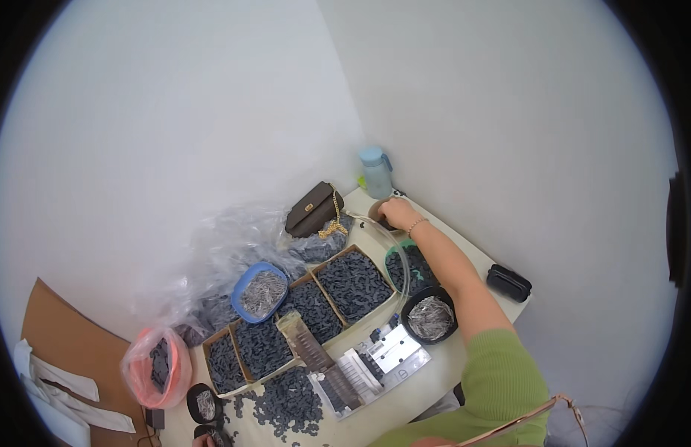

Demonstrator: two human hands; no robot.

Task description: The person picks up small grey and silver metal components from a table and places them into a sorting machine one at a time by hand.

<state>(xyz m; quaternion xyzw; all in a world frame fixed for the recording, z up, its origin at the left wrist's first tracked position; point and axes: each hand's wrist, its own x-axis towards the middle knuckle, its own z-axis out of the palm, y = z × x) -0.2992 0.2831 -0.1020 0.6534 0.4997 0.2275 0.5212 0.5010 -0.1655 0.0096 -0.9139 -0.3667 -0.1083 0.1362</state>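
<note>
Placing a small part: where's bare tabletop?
Bare: narrow strip of table between clear fixture and near edge. Crowded: mid-table, with the divided box, loose dark pile and black bowl; far corner, with right hand and bottle.

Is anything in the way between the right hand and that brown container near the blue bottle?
Nothing visible. The right hand is at the brown container, reaching over its opening. The light-blue bottle stands just beyond, not between them.

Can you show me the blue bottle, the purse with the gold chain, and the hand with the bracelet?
Blue bottle [376, 179]: head view, on its body.
Purse [309, 213]: head view, on its front.
Right hand [397, 214]: head view, on its back.
</note>
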